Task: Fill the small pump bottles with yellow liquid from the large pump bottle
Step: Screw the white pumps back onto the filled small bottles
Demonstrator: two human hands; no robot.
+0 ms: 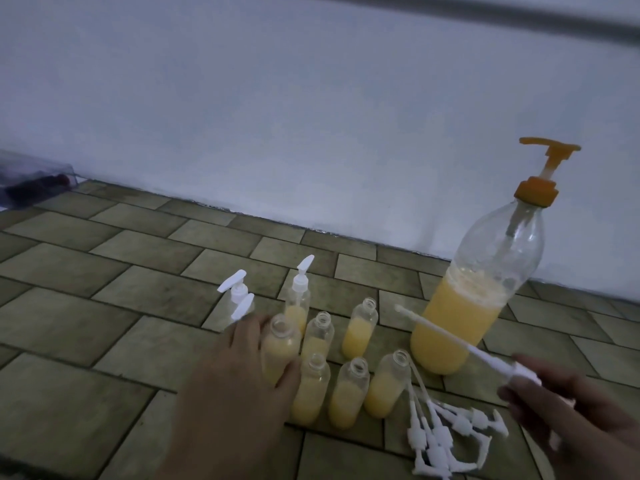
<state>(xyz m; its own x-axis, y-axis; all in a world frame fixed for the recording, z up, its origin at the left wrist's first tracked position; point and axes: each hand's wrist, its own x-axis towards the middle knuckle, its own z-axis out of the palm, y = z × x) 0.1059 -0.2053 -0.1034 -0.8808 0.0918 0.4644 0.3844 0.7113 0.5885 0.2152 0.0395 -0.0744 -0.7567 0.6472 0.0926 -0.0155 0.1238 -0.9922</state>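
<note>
The left hand (239, 372) curls round an uncapped small clear bottle of yellow liquid (278, 348), steadying it, while the right hand (554, 407) pinches a white pump with its long tube (460, 342), apparently ready for capping.

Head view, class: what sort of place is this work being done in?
Probably a home floor beside a wall, not a workbench: the bottles stand on a tiled floor beneath a plain white wall.
</note>
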